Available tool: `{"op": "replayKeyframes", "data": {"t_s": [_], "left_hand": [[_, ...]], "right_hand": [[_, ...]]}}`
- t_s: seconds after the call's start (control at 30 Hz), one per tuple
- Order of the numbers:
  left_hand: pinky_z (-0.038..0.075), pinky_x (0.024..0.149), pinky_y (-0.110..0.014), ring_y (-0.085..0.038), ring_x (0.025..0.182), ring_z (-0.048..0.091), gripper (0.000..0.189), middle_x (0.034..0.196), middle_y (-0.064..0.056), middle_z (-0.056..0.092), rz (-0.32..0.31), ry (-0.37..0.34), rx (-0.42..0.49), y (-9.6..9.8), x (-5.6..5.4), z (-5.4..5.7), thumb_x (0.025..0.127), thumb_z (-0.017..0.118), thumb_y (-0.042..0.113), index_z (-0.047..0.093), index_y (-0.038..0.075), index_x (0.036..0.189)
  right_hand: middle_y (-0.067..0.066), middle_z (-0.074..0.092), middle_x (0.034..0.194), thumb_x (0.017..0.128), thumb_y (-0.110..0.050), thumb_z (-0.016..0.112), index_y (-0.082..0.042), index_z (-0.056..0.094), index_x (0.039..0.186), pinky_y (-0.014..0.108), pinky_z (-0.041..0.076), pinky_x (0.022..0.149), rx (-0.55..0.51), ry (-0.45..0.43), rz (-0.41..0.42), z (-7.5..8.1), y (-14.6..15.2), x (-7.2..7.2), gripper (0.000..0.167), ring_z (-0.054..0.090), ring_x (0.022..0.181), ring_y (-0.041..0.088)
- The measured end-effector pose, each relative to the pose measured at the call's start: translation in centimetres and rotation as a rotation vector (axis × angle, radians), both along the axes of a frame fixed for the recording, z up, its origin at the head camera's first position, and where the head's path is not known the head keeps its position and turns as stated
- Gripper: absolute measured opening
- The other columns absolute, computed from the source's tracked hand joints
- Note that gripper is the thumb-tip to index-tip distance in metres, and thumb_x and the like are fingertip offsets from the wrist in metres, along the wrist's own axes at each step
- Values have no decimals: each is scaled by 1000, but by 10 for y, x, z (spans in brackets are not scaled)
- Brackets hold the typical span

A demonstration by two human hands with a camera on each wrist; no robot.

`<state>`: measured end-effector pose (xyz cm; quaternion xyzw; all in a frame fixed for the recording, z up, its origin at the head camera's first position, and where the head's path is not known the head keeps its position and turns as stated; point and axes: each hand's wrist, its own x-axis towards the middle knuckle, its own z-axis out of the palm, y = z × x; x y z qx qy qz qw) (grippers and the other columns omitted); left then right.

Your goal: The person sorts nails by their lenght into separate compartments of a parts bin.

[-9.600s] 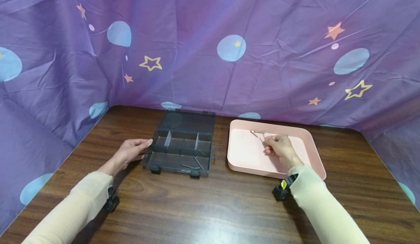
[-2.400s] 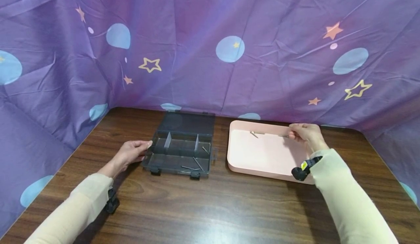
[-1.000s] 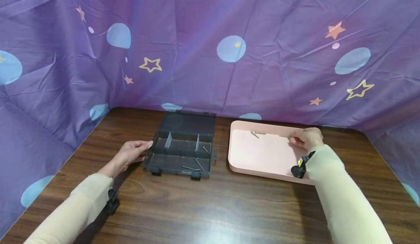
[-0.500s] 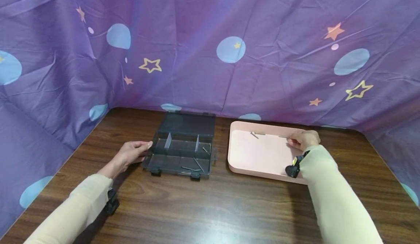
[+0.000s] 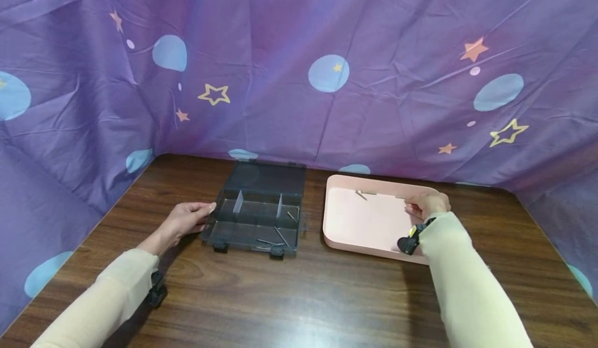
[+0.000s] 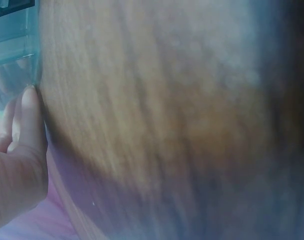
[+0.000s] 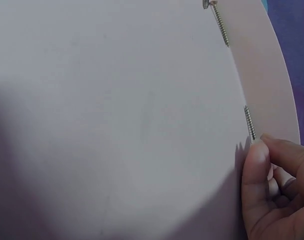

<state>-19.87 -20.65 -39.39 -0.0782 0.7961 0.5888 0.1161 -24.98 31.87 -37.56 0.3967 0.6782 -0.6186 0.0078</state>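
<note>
A dark translucent organizer box [image 5: 224,231] lies with its lid [image 5: 268,176] folded back. Its left side is held between the thumb and fingers of my left hand [image 5: 184,218]; the left wrist view shows a fingertip [image 6: 29,97] at the box's corner. Several screws [image 5: 282,236] lie in the front compartment and the back right one. Over the back right of a pink tray [image 5: 355,228], my right hand [image 5: 427,204] pinches the end of a screw [image 7: 249,120] lying along the back wall. Its head is hidden by the fingertips. More screws [image 5: 361,195] lie by the tray's back left.
Thin dividers [image 5: 239,201] part the back row of the box. Black latches [image 5: 276,253] stick out at its front. Both containers stand on a brown wooden table [image 5: 280,296], with a purple patterned cloth [image 5: 261,119] hanging behind.
Since the oldest frame, my right hand has gone from mid-tray to the back right, and screws now show clearly in the box's back right compartment. Lately it shifted slightly left. My left hand stayed put.
</note>
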Motion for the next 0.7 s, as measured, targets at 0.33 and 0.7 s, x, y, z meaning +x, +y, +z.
{"op": "replayKeyframes", "data": {"t_s": [0.33, 0.7], "left_hand": [[50, 61, -14, 3, 66, 56, 53, 82, 13, 60, 2, -6, -2, 0, 1, 0, 93, 59, 32, 54, -12, 122], [51, 62, -15, 3, 68, 57, 53, 84, 12, 61, 1, -8, -8, 1, 0, -1, 93, 59, 32, 53, -12, 123]], "right_hand": [[-4, 49, 39, 78, 4, 66, -4, 52, 77, 19, 48, 41, 148, 26, 36, -1, -4, 5, 17, 51, 35, 5], [-6, 48, 38, 75, -8, 66, -7, 57, 70, 21, 44, 41, 324, -76, 98, -4, -2, 0, 11, 49, 37, 6]]}}
